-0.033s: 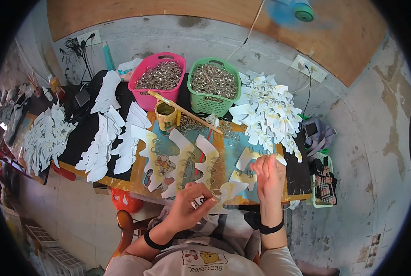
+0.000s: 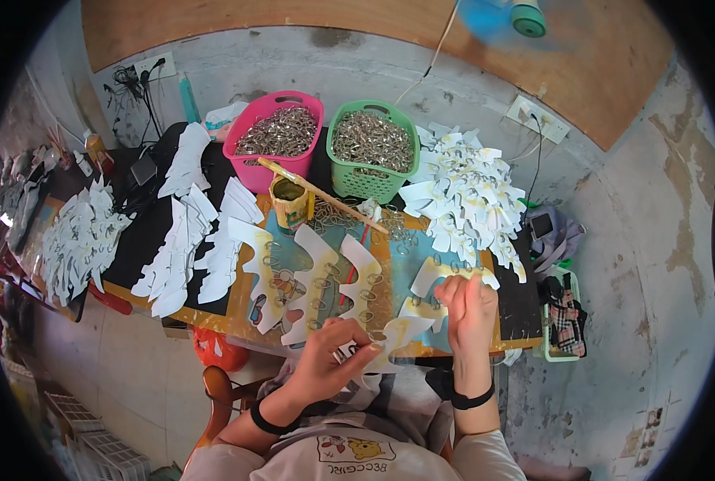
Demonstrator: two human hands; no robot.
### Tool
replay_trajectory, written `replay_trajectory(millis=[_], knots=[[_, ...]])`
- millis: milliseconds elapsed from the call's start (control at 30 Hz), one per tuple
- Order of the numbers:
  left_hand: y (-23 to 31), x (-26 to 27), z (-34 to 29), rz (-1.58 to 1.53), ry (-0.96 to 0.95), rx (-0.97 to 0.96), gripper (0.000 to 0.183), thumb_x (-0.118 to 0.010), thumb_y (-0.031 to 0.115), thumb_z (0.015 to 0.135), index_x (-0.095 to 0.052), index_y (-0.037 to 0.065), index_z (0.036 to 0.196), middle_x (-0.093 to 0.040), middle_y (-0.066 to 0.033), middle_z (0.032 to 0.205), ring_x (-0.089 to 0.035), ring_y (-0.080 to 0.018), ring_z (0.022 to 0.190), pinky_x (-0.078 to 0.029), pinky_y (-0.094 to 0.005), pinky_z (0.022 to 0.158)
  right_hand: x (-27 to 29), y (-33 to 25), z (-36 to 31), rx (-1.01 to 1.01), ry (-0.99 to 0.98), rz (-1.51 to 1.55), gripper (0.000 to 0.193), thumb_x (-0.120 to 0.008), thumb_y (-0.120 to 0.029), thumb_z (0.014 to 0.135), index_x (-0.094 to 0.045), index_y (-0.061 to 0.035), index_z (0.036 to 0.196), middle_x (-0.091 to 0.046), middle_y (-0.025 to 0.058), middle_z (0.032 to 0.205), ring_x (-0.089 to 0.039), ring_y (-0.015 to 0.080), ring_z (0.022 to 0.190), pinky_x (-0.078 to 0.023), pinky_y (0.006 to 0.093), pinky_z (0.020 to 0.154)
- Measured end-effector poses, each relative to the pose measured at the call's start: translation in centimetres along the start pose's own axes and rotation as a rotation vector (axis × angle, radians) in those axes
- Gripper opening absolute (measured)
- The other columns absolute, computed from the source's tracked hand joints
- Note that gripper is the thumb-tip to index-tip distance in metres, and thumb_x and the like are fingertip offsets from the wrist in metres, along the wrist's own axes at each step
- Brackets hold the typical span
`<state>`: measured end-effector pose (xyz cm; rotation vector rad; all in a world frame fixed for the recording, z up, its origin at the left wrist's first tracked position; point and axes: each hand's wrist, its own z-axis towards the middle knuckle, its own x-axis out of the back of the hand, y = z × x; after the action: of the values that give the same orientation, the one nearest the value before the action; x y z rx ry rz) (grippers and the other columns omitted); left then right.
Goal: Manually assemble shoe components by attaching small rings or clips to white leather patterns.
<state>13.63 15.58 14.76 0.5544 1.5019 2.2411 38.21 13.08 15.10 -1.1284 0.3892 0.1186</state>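
Observation:
My left hand (image 2: 329,359) is closed on a curved white piece (image 2: 397,338) smeared with yellow glue, at the table's front edge. My right hand (image 2: 469,314) is raised to the right of it, fingers curled together; anything between them is hidden. Beneath and beside that hand lie two more glue-smeared white pieces (image 2: 427,275). Further left, three curved white pieces (image 2: 317,264) lie side by side with metal rings (image 2: 317,283) along their glued edges. Behind them stands a glue tin (image 2: 291,210) with a long wooden stick (image 2: 325,197) across its top.
A pink basket (image 2: 233,156) and a green basket (image 2: 365,186), both heaped with metal rings, stand at the back. White pieces with rings are piled at right (image 2: 469,192) and far left (image 2: 85,236). Plain white stacks (image 2: 177,248) lie left. A fan (image 2: 527,20) hangs above.
The fingers of my right hand have curled in and dipped slightly. My left hand and the piece in it stay where they were.

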Motion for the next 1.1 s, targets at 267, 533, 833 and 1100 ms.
replay_trajectory(millis=[267, 533, 833, 1100], knots=[[0.5, 0.4, 0.1, -0.047, -0.067, 0.079, 0.012, -0.076, 0.007, 0.083, -0.067, 0.000, 0.086, -0.063, -0.0061, 0.076, -0.059, -0.0178, 0.072, -0.045, -0.0295, 0.070, -5.6, -4.7, 0.3, -0.356, -0.500, -0.797, 0.002, -0.069, 0.002, 0.082, -0.068, 0.0015, 0.085, -0.068, 0.0088, 0.077, -0.066, 0.0180, 0.079, -0.050, 0.0281, 0.071], [-0.2, -0.2, -0.2, -0.212, -0.038, -0.020, 0.047, -0.053, 0.041, 0.099, -0.066, -0.004, 0.096, -0.063, -0.0122, 0.088, -0.059, -0.0222, 0.078, -0.045, -0.0331, 0.072, -6.3, -4.3, -0.8, -0.314, -0.422, -0.515, 0.006, -0.059, 0.002, 0.093, -0.065, 0.0022, 0.091, -0.067, 0.0064, 0.083, -0.060, 0.0122, 0.074, -0.046, 0.0242, 0.066], [1.3, 0.2, 0.6, -0.059, 0.032, 0.057, 0.020, -0.062, 0.016, 0.093, -0.068, -0.003, 0.093, -0.064, -0.0110, 0.079, -0.057, -0.0181, 0.070, -0.044, -0.0315, 0.068, -7.5, -4.3, -1.2, 0.072, -0.483, -0.874, 0.016, -0.055, 0.001, 0.094, -0.063, -0.0013, 0.108, -0.063, 0.0104, 0.087, -0.061, 0.0242, 0.080, -0.048, 0.0306, 0.073], [0.5, -1.0, 0.2, -0.190, 0.194, 0.120, 0.006, -0.062, 0.002, 0.091, -0.067, -0.002, 0.092, -0.064, -0.0071, 0.078, -0.054, -0.0150, 0.063, -0.043, -0.0268, 0.063, -6.3, -3.1, -2.4, 0.194, 0.195, -0.579, 0.023, -0.059, 0.005, 0.091, -0.066, 0.0023, 0.113, -0.059, -0.0002, 0.076, -0.051, 0.0065, 0.066, -0.044, 0.0219, 0.065]])
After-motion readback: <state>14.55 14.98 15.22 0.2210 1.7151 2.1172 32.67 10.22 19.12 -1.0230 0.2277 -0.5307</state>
